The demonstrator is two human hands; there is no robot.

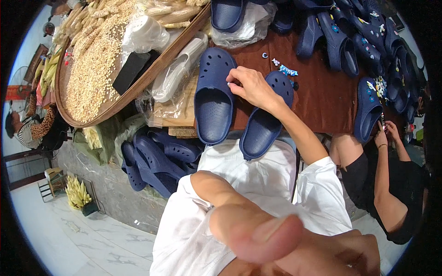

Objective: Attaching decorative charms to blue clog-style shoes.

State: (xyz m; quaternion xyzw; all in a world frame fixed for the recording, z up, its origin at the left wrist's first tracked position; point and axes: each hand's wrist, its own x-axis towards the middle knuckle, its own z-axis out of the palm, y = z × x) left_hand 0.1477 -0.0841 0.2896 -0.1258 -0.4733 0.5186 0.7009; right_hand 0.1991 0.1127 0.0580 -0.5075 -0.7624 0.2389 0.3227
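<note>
Two navy blue clogs lie in front of me, toes pointing away: a left clog [215, 99] and a right clog [261, 131]. My right hand [252, 86] reaches across the right clog, its bent fingertips closed at the left clog's upper edge. A tiny white spot shows at the fingertips; I cannot make out what is in them. My left hand [276, 237] is raised close to the camera, thumb stretched out and other fingers loosely bent, nothing visible in it. Small shoe charms [288, 70] lie beyond the right clog, one a blue banner shape.
A round woven tray [92, 120] of corn kernels fills the far left, with a black block [133, 72] on it. White clogs in plastic [177, 73] lie beside it. More navy clogs [154, 158] sit below left; others pile far right. A co-worker [391, 184] handles a decorated clog [367, 110].
</note>
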